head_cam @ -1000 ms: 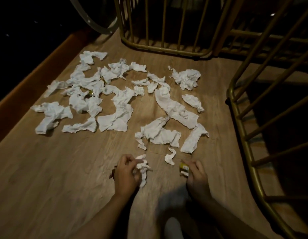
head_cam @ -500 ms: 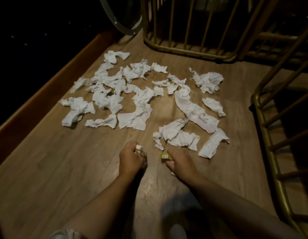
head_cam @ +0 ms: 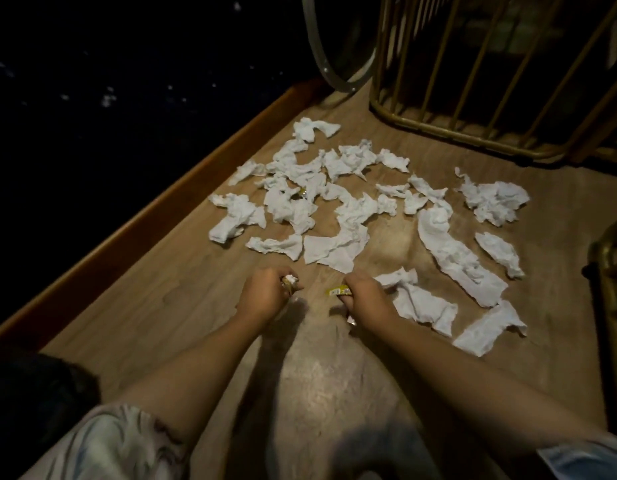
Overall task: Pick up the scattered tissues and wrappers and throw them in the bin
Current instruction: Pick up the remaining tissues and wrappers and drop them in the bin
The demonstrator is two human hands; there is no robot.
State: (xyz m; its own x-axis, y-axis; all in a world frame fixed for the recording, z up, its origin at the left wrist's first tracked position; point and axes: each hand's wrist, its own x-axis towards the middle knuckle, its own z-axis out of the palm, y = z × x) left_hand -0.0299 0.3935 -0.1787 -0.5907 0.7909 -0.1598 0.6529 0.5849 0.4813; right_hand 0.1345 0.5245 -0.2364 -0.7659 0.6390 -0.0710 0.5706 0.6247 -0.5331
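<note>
A wadded tissue is clenched in the left hand; a yellow wrapper is pinched in the right hand, mid-floor.

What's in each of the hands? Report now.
Left hand: closed on a tissue.
Right hand: closed on a yellow wrapper.

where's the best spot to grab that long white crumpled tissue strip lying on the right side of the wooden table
The long white crumpled tissue strip runs diagonally away from the right hand. Probably best to pinch it from above around its bunched middle, where the raised folds give the fingers purchase. Its flat near end lies pressed to the wooden table and would be harder to lift. Taken mid-length, both ends should hang clear of neighbouring tissues.
</note>
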